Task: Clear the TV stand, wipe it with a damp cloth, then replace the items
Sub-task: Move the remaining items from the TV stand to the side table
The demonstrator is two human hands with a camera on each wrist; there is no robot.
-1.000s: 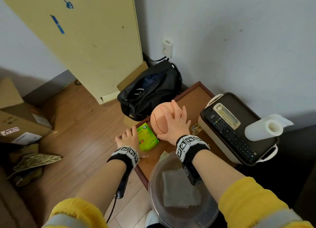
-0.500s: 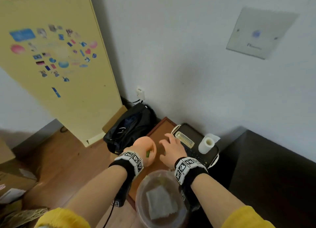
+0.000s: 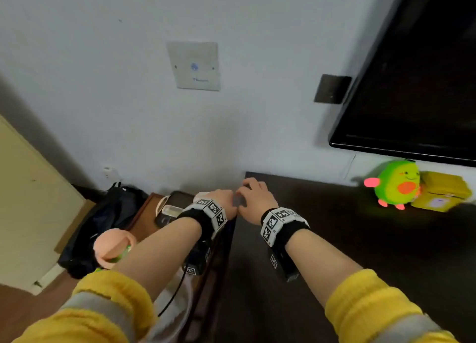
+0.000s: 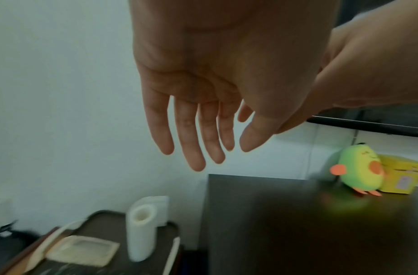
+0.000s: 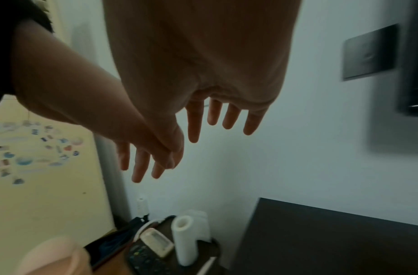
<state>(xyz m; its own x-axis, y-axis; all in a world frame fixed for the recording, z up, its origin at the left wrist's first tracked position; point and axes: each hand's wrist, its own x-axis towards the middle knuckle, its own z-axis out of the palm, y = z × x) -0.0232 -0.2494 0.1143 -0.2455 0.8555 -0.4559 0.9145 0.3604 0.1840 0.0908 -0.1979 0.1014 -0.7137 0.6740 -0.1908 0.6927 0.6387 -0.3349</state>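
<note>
Head view: left hand (image 3: pixel 222 201) and right hand (image 3: pixel 255 201) hover side by side above the TV stand (image 3: pixel 360 239), fingers spread, holding nothing, apparently free for the next pickup; avocado plush (image 3: pixel 396 184) and yellow box (image 3: pixel 443 194) remain on its far end, uncleared.

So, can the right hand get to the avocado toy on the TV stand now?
Probably yes: the right hand is open and holds nothing, and the dark TV stand top between it and the avocado toy looks bare.
</note>
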